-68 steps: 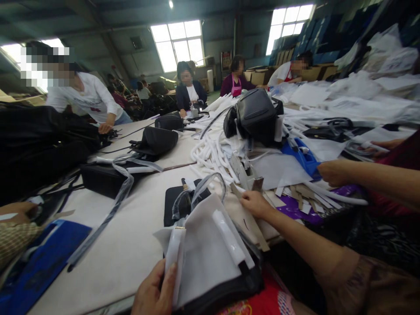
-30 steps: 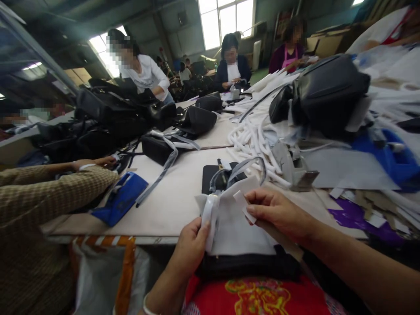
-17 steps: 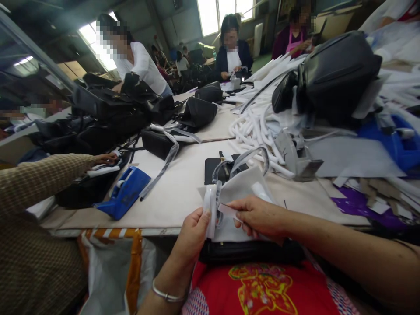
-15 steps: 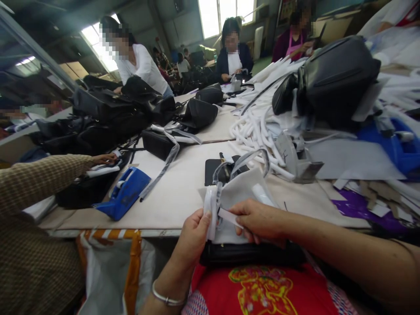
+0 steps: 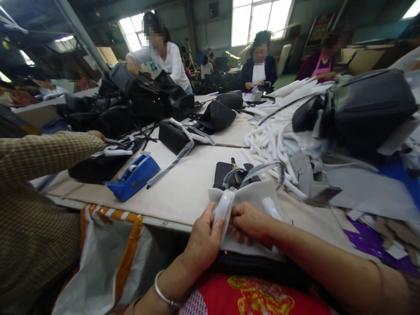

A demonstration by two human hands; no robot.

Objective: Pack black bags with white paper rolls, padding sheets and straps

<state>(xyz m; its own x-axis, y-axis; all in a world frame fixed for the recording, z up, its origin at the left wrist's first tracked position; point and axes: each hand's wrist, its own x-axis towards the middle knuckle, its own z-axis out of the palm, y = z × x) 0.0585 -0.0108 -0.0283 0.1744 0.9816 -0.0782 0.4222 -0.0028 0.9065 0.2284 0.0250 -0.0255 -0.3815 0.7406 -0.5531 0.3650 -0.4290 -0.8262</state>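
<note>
My left hand (image 5: 205, 238) is closed round a bundle of white foam wrap (image 5: 225, 202), thumb in front. Clear film gives part of it a shine. Against the bundle's right side, my right hand (image 5: 251, 223) has its fingertips pinched together; what lies between them is hidden. Under both hands a white foam sheet (image 5: 262, 192) covers part of a black bag (image 5: 262, 264) at the table's front edge. Film-wrapped straps (image 5: 280, 173) loop up beyond the bundle. Just past the sheet lies a small black flap or pouch with a gold-coloured fitting (image 5: 223, 173).
A blue tape dispenser (image 5: 134, 177) stands left, a grey dispenser (image 5: 310, 179) right. White foam tubes (image 5: 269, 144) heap behind it. Black bags (image 5: 131, 100) pile at left; a large one (image 5: 370, 109) sits right. A co-worker's checked sleeve (image 5: 52, 153) reaches in beside an open sack (image 5: 98, 253).
The white strip between my right fingers is now out of sight, and that hand has moved in against the bundle. The view has shifted. At left, the co-worker's hand has moved over the bag.
</note>
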